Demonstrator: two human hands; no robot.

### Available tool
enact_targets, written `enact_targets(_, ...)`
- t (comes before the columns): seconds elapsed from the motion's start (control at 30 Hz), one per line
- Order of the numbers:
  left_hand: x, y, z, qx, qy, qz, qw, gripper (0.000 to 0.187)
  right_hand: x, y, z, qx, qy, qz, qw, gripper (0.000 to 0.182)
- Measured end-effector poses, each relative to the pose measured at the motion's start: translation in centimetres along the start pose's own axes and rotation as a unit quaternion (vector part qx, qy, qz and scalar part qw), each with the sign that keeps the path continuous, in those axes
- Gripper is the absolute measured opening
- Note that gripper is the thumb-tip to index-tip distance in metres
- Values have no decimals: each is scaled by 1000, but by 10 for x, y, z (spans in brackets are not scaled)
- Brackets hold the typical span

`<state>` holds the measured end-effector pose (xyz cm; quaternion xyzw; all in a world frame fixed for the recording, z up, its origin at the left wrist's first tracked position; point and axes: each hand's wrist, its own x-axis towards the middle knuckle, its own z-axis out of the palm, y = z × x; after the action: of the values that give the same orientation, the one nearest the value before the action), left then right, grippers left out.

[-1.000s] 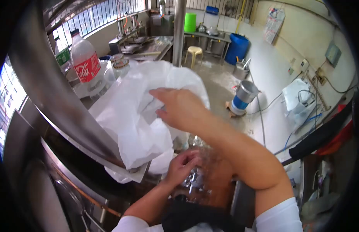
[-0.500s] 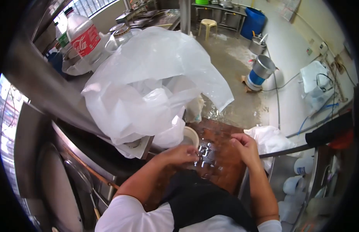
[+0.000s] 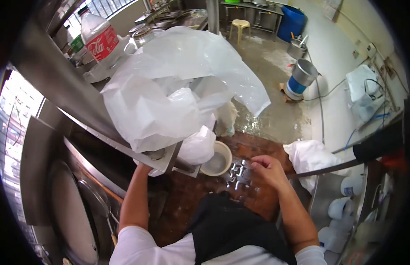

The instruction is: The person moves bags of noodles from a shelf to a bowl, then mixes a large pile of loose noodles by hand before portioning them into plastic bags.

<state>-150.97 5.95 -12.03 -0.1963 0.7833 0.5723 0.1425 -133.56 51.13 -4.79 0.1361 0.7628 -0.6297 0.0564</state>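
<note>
My left hand (image 3: 144, 168) reaches under the corner of a metal shelf (image 3: 167, 164); its fingers are hidden beneath the edge. A large translucent plastic sheet (image 3: 152, 110) lies bunched over that shelf, just above the hand. Farther right, my right hand (image 3: 267, 170) hangs in the air above the wet brown floor (image 3: 253, 198). Its fingers are curled together, and I cannot make out anything between them. Between my hands, a white bucket (image 3: 226, 162) stands on the floor, beside a white plastic bag (image 3: 198, 148).
At left are a large wok (image 3: 70, 212) and a wire strainer (image 3: 93, 198). A cola bottle (image 3: 99, 37) stands on the upper left surface. A white sack (image 3: 308, 159) rests at right, near white containers (image 3: 339, 207). Farther off are a stool (image 3: 240, 26) and a blue barrel (image 3: 291, 23).
My left hand has moved left from near the bucket to under the shelf corner. My right hand has shifted slightly left and down. The view has tilted a little.
</note>
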Motion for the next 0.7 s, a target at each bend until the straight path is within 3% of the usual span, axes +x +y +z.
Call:
enact_targets(0.17, 38, -41, 57, 74, -13, -46, 996, 24, -28, -3, -17, -97, 23, 33, 994, 29)
enact_targets(0.33, 46, -56, 86, 83, -17, -56, 995, 25, -61, 38, -46, -46, 92, 56, 993, 27)
enact_targets(0.57, 50, -47, 90, -27, -44, -66, 996, 29, -82, 58, -50, 48, 126, 102, 986, 25)
enact_targets(0.7, 51, -41, 97, -143, -64, -63, 986, 32, -76, 53, -38, 1, 114, 83, 990, 25)
